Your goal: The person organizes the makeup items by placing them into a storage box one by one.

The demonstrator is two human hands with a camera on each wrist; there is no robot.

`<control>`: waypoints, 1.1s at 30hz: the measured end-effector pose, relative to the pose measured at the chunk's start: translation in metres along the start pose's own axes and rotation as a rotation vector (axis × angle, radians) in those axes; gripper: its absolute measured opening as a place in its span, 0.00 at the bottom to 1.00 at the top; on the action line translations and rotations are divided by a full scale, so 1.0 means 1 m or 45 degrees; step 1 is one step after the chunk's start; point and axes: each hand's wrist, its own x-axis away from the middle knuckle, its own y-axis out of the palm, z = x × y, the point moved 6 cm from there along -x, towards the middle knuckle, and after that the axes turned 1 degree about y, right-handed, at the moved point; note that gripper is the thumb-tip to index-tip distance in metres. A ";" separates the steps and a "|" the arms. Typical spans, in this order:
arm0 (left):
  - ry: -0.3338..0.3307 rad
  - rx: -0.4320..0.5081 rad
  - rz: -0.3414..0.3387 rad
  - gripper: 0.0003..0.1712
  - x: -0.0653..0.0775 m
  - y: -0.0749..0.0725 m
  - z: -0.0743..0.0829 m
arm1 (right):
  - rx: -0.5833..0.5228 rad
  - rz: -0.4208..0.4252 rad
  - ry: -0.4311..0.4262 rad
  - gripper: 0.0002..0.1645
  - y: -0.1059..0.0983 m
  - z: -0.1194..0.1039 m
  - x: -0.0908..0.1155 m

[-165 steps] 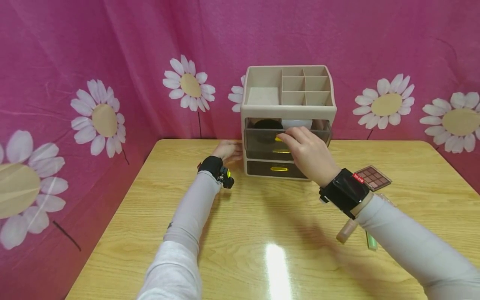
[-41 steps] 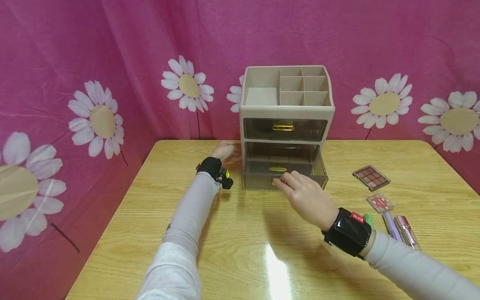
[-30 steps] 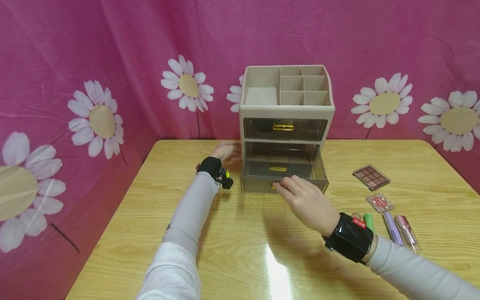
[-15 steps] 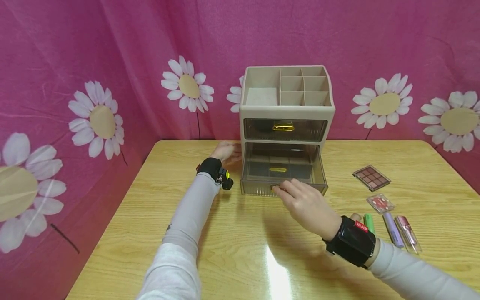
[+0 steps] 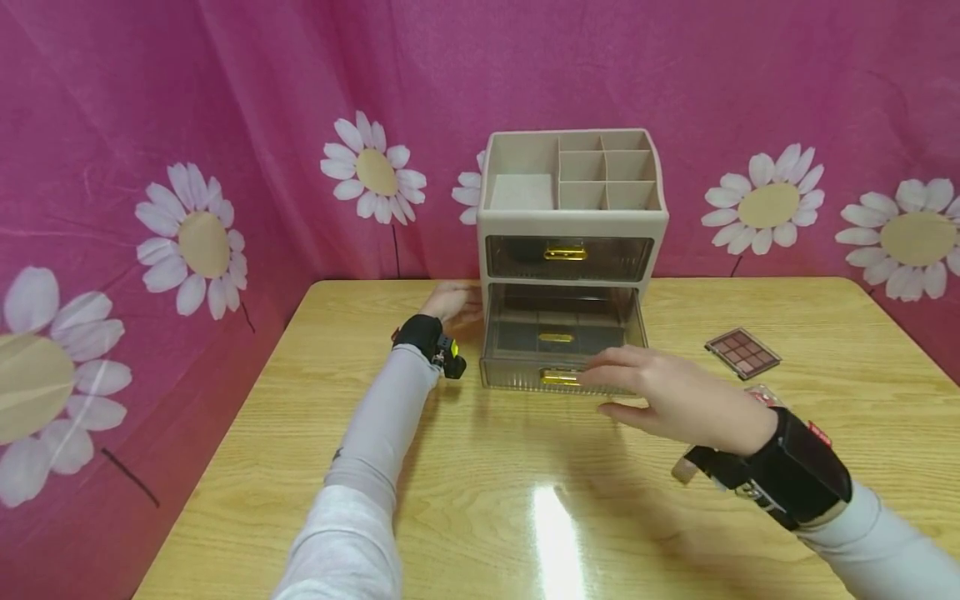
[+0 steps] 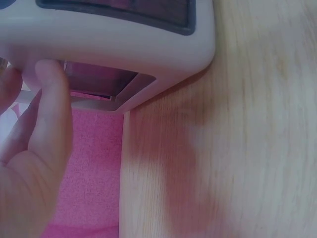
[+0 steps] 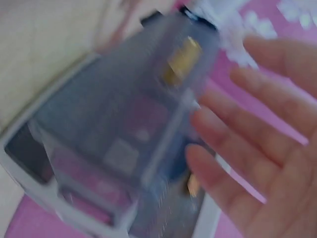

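Note:
A beige cosmetics organizer (image 5: 573, 218) stands at the back of the table, its middle drawer (image 5: 510, 375) pulled out and its top drawer (image 5: 517, 257) closed. My left hand (image 5: 453, 302) rests against the organizer's left side; in the left wrist view its fingers (image 6: 52, 99) lie along the side wall. My right hand (image 5: 675, 396) is just right of the pulled-out drawer's gold handle (image 5: 561, 377), fingers spread and holding nothing. The right wrist view, though blurred, shows the same spread fingers beside the smoky clear drawer (image 7: 114, 99).
An eyeshadow palette (image 5: 742, 353) lies right of the organizer. Nearer me, a small compact (image 5: 763, 395) and a brownish tube (image 5: 684, 470) show partly from behind my right hand and wrist. A pink flowered cloth (image 5: 442, 67) hangs behind the table.
The top drawer, out several seconds ago, is now closed, and the middle drawer has been pulled toward me. My right hand has let go of its handle and shifted right, fingers spreading.

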 end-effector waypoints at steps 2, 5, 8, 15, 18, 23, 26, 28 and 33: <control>0.000 -0.021 0.000 0.23 0.007 0.002 0.003 | -0.017 -0.045 0.059 0.21 -0.010 0.008 0.005; -0.005 -0.037 -0.002 0.23 0.014 0.004 0.007 | 0.010 -0.048 0.153 0.18 -0.025 0.027 0.013; -0.014 -0.029 0.002 0.23 0.014 0.004 0.007 | 0.043 -0.005 0.233 0.16 -0.037 0.055 0.022; 0.036 0.061 -0.036 0.19 -0.042 -0.009 -0.024 | 0.084 -0.056 0.568 0.23 -0.040 0.130 0.051; 0.061 0.095 -0.064 0.17 -0.083 -0.020 -0.047 | 0.059 -0.156 0.718 0.31 -0.031 0.158 0.065; 0.053 0.073 -0.047 0.17 -0.089 -0.019 -0.050 | 0.010 -0.275 0.837 0.41 -0.011 0.194 0.082; 0.085 0.107 -0.087 0.16 -0.108 -0.025 -0.059 | -0.046 -0.304 0.883 0.43 0.000 0.211 0.090; 0.058 0.063 -0.055 0.16 -0.095 -0.023 -0.053 | -0.075 -0.317 0.936 0.45 0.006 0.219 0.096; 0.081 0.042 -0.058 0.17 -0.070 -0.017 -0.039 | -0.101 -0.368 1.059 0.47 0.020 0.233 0.110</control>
